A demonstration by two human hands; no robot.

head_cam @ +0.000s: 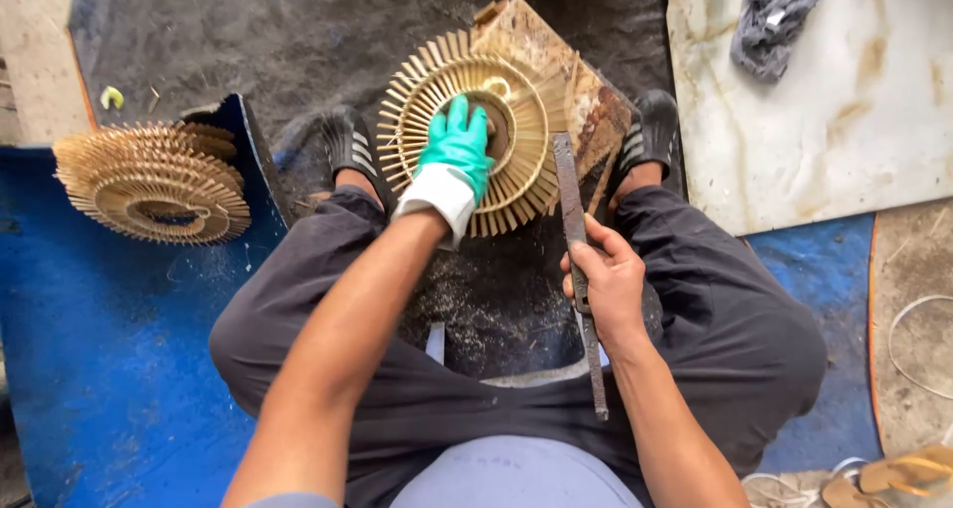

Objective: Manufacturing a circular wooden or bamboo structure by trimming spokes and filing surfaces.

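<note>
The round bamboo-slat disc (467, 121) lies on a wooden block (556, 81) on the floor between my feet, and my gloved left hand (455, 155) presses flat on its centre, fingers spread, clasping nothing. My bare right hand (608, 285), just right of the disc, has its grip clamped around a long flat metal blade (576, 250), whose tip touches the disc's rim.

Scanning the whole scene from above and there is no package, no box, no sign and no screen anywhere in view. The one thing close to a label is a small white tag (775, 17) sewn on the crumpled grey cloth (772, 21) lying at the top right on the pale stained board (844, 121), and it is too small to make out more
</note>
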